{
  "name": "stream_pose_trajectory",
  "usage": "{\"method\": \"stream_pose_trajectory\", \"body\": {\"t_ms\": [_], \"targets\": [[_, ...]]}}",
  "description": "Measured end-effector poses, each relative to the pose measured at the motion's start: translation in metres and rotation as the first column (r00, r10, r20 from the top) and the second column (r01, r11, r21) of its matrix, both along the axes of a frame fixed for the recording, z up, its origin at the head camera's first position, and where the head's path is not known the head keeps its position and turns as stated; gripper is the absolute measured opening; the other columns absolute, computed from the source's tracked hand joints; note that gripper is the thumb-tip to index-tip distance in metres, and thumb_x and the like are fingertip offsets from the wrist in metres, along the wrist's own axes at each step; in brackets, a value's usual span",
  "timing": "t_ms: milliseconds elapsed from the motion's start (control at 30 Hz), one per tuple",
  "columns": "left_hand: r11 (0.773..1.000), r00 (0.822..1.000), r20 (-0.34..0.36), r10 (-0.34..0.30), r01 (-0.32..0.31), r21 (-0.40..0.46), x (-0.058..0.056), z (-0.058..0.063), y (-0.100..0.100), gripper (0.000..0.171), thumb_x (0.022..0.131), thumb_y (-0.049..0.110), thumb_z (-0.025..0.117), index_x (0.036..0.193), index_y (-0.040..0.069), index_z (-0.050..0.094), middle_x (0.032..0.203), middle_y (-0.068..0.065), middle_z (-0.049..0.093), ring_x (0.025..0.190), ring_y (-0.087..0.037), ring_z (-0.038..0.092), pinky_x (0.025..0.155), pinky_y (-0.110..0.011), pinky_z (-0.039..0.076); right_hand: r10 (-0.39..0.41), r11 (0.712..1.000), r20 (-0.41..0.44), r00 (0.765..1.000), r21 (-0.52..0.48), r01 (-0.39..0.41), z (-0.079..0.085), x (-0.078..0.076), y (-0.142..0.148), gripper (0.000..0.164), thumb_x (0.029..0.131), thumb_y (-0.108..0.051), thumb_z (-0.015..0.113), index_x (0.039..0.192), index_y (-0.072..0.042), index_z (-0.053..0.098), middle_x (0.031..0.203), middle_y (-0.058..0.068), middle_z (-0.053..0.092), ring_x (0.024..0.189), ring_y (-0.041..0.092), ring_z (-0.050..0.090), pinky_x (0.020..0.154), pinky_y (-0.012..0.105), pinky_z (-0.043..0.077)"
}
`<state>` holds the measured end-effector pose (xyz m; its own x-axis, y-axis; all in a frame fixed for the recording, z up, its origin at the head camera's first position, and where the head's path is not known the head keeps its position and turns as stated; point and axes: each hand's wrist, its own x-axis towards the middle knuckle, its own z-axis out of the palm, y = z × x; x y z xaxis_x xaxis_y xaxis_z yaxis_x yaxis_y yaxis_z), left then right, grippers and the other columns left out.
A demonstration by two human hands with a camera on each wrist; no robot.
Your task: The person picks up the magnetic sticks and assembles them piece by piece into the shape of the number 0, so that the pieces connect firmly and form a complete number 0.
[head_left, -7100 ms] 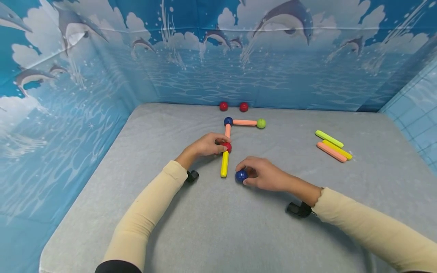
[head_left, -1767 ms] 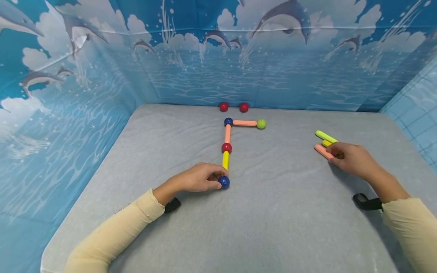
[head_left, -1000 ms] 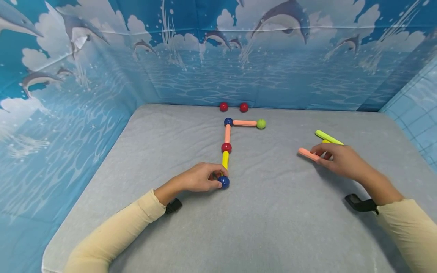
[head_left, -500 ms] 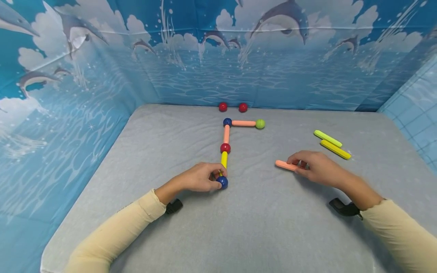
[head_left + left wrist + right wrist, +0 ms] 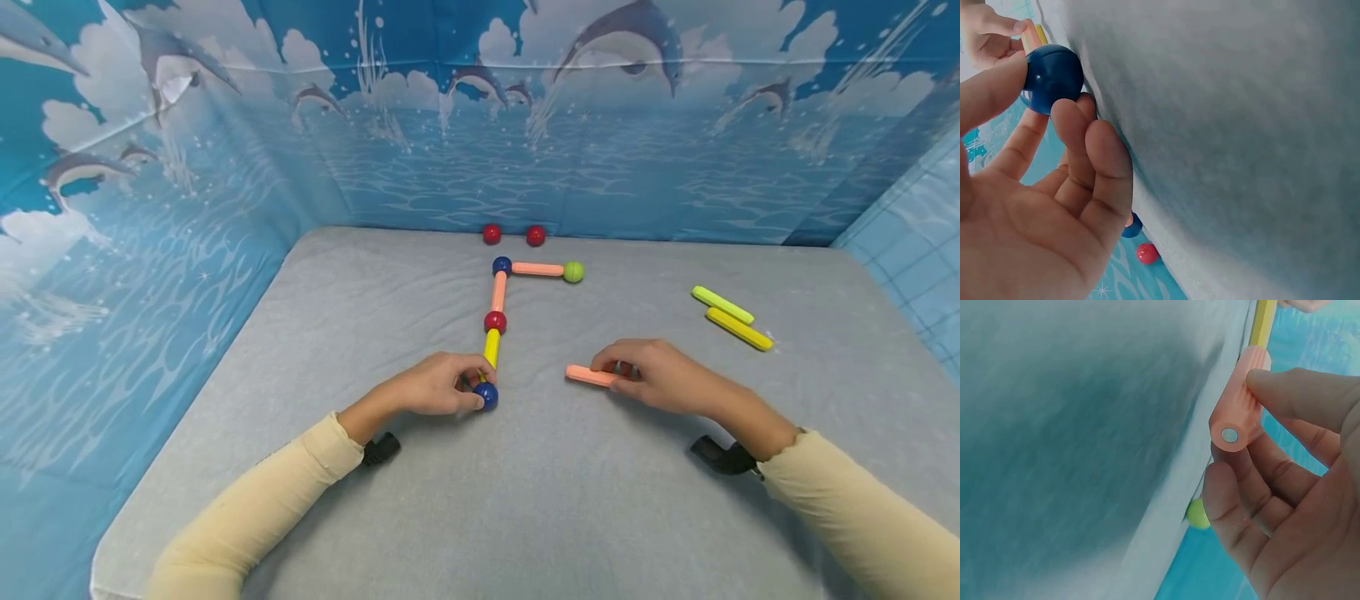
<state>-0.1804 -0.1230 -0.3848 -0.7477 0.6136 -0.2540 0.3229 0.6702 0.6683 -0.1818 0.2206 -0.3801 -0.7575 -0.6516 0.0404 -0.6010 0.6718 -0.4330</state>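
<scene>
In the head view my left hand [image 5: 442, 385] pinches a blue ball [image 5: 486, 396] at the near end of a chain on the table. A yellow rod [image 5: 491, 350] runs from it to a red ball [image 5: 495, 322], then a salmon rod [image 5: 498, 292] leads to a second blue ball [image 5: 502, 267]. From there another salmon rod [image 5: 537, 269] extends right to a green ball [image 5: 573, 272]. My right hand [image 5: 656, 377] pinches a loose salmon magnetic rod [image 5: 588, 376], its free end pointing left toward the chain. The right wrist view shows a round metal disc in that rod's [image 5: 1238, 406] end.
Two red balls, one left [image 5: 491, 234] and one right [image 5: 536, 236], lie at the table's back edge by the dolphin curtain [image 5: 450, 167]. At the right lie a lime rod [image 5: 722, 305] and a yellow rod [image 5: 738, 328] on the grey cloth [image 5: 480, 517].
The blue ball has joined the chain's near end, now under my left hand. My right hand has picked the salmon rod from the right-hand pile and carried it left toward the chain.
</scene>
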Motion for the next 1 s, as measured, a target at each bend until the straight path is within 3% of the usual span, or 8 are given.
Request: {"method": "stream_pose_trajectory", "body": {"t_ms": [400, 767, 1000], "targets": [[1.000, 1.000, 0.007, -0.004, 0.004, 0.007, -0.002, 0.001, 0.000, 0.028, 0.091, 0.017, 0.072, 0.118, 0.018, 0.066, 0.103, -0.004, 0.069, 0.084, -0.014, 0.059, 0.069, -0.022, 0.048, 0.037, 0.999, 0.083, 0.996, 0.005, -0.037, 0.006, 0.003, -0.021, 0.028, 0.089, -0.007, 0.072, 0.114, -0.018, 0.069, 0.104, -0.005, 0.069, 0.084, 0.006, 0.057, 0.072, 0.025, 0.052], [0.999, 1.000, 0.005, 0.029, -0.029, -0.019, 0.002, 0.004, 0.003, 0.027, 0.091, 0.018, 0.071, 0.118, 0.020, 0.066, 0.109, -0.003, 0.070, 0.090, -0.014, 0.060, 0.076, -0.024, 0.049, 0.093, 0.996, 0.130, 0.987, -0.005, -0.094, 0.003, 0.004, -0.045, 0.027, 0.090, -0.010, 0.071, 0.116, -0.018, 0.070, 0.108, -0.005, 0.069, 0.086, 0.008, 0.056, 0.074, 0.025, 0.052], [1.000, 1.000, 0.008, 0.027, -0.027, -0.012, 0.001, 0.003, 0.003, 0.028, 0.092, 0.018, 0.071, 0.119, 0.018, 0.066, 0.106, -0.004, 0.071, 0.088, -0.014, 0.059, 0.073, -0.023, 0.049, 0.159, 0.987, 0.164, 0.974, -0.047, -0.153, 0.001, 0.004, -0.058, 0.027, 0.092, -0.009, 0.069, 0.116, -0.020, 0.070, 0.115, -0.005, 0.070, 0.101, 0.010, 0.062, 0.088, 0.035, 0.054]]}}
